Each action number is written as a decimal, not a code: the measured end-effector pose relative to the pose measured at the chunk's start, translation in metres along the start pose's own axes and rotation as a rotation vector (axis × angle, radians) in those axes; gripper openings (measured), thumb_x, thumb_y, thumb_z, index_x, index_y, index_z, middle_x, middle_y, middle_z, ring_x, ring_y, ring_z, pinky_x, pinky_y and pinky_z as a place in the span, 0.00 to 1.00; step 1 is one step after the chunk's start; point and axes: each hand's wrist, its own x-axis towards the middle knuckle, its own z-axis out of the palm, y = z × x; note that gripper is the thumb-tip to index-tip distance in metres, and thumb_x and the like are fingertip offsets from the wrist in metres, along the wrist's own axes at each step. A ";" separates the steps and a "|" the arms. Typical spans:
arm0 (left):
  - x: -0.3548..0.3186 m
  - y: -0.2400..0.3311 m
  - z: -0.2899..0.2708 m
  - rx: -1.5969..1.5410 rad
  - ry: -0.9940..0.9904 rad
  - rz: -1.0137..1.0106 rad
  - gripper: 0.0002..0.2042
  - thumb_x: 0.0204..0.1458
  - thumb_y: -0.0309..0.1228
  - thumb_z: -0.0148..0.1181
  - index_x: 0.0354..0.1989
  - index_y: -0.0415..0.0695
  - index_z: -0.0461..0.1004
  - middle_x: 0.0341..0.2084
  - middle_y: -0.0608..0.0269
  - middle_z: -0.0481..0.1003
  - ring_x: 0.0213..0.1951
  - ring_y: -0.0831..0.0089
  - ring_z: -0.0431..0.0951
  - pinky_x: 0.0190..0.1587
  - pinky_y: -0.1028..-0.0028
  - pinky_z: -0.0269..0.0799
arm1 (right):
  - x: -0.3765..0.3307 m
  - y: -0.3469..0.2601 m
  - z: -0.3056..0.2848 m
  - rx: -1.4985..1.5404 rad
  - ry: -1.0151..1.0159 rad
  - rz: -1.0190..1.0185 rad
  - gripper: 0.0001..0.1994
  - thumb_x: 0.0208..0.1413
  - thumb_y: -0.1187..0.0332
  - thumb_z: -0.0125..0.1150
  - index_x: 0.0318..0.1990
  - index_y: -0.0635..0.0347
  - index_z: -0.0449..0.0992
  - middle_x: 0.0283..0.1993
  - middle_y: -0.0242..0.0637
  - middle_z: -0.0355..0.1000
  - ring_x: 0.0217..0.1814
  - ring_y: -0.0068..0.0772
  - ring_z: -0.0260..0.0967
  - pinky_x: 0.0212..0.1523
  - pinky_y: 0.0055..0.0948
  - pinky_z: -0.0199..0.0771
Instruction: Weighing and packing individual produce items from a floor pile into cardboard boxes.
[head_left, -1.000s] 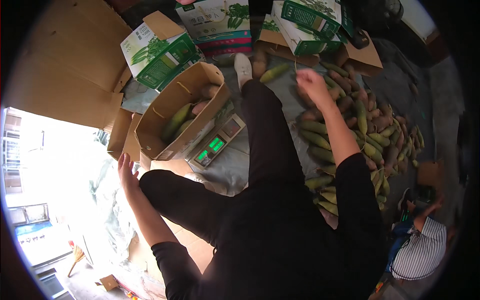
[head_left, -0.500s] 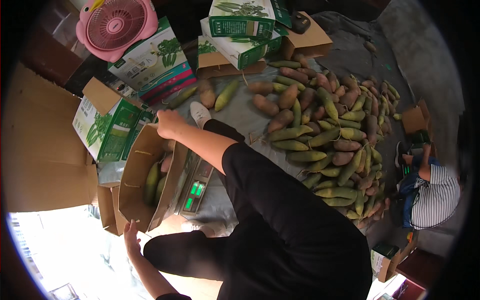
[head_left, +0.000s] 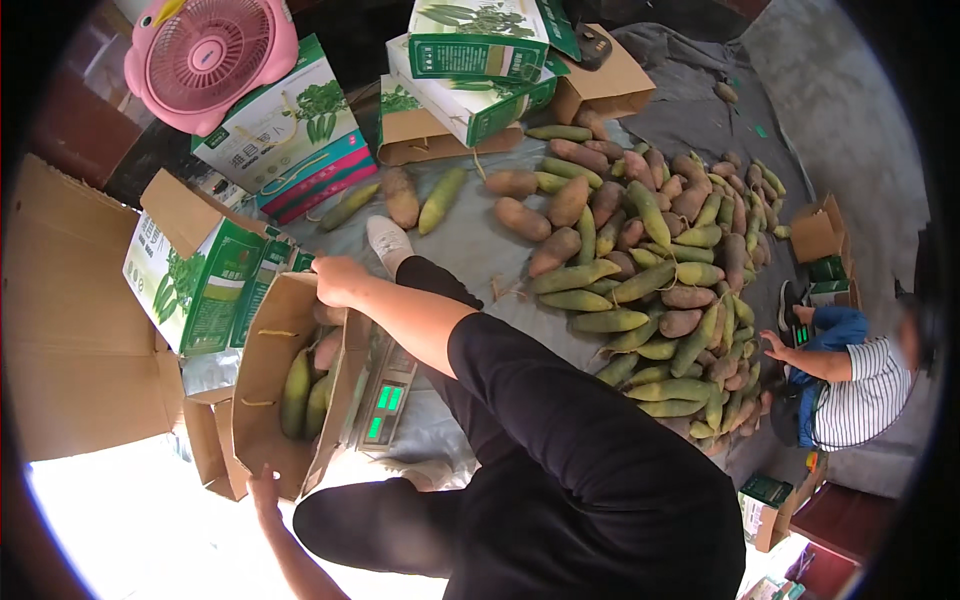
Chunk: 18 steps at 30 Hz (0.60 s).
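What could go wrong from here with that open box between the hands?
The open box could tip if the right hand, at its far end, and the left hand, at its near end, move unevenly; the vegetables inside might roll out.

The box might knock the scale, whose lit display is right alongside.

The far shoe might slip on the loose green vegetable lying near it.

Between your left hand (head_left: 264, 494) and right hand (head_left: 338, 281), green digits glow on the scale (head_left: 385, 398) — too small to read surely. Left of your right hand, the green-and-white carton (head_left: 180, 270) bears pale characters; beyond that hand, the white-fronted carton (head_left: 275, 130) shows larger dark ones — and the stacked carton (head_left: 475, 50) carries small pale print on green.
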 end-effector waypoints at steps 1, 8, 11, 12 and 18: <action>0.005 -0.012 -0.002 -0.006 0.008 -0.004 0.16 0.51 0.31 0.55 0.44 0.32 0.70 0.37 0.52 0.74 0.37 0.65 0.74 0.38 0.67 0.69 | 0.001 -0.004 0.001 -0.035 0.002 -0.016 0.13 0.45 0.73 0.49 0.39 0.59 0.74 0.40 0.48 0.72 0.45 0.50 0.70 0.44 0.42 0.70; 0.026 -0.075 -0.003 -0.132 0.003 0.469 0.13 0.47 0.21 0.51 0.42 0.31 0.70 0.37 0.54 0.74 0.38 0.68 0.74 0.35 0.70 0.71 | -0.001 -0.027 0.019 -0.206 -0.030 -0.053 0.11 0.44 0.69 0.51 0.35 0.56 0.77 0.37 0.47 0.74 0.43 0.50 0.71 0.41 0.43 0.71; -0.019 -0.002 0.023 -0.558 -0.083 0.222 0.11 0.47 0.24 0.52 0.38 0.32 0.71 0.33 0.54 0.74 0.36 0.64 0.74 0.40 0.68 0.69 | -0.002 0.003 0.002 -0.218 -0.023 -0.023 0.11 0.46 0.68 0.50 0.35 0.54 0.77 0.38 0.45 0.74 0.43 0.48 0.71 0.41 0.43 0.71; 0.015 -0.065 0.013 -0.410 0.076 0.194 0.13 0.48 0.26 0.52 0.41 0.33 0.69 0.35 0.53 0.73 0.39 0.65 0.72 0.41 0.69 0.68 | -0.005 -0.015 0.010 -0.183 0.010 -0.111 0.11 0.46 0.68 0.49 0.37 0.54 0.76 0.38 0.46 0.73 0.44 0.49 0.70 0.42 0.44 0.70; 0.010 -0.110 0.017 -0.527 0.149 0.280 0.09 0.49 0.23 0.49 0.38 0.33 0.70 0.33 0.54 0.74 0.37 0.68 0.72 0.38 0.70 0.67 | -0.036 -0.050 0.020 -0.237 -0.039 -0.113 0.14 0.45 0.71 0.47 0.41 0.55 0.74 0.42 0.48 0.72 0.47 0.51 0.68 0.46 0.44 0.67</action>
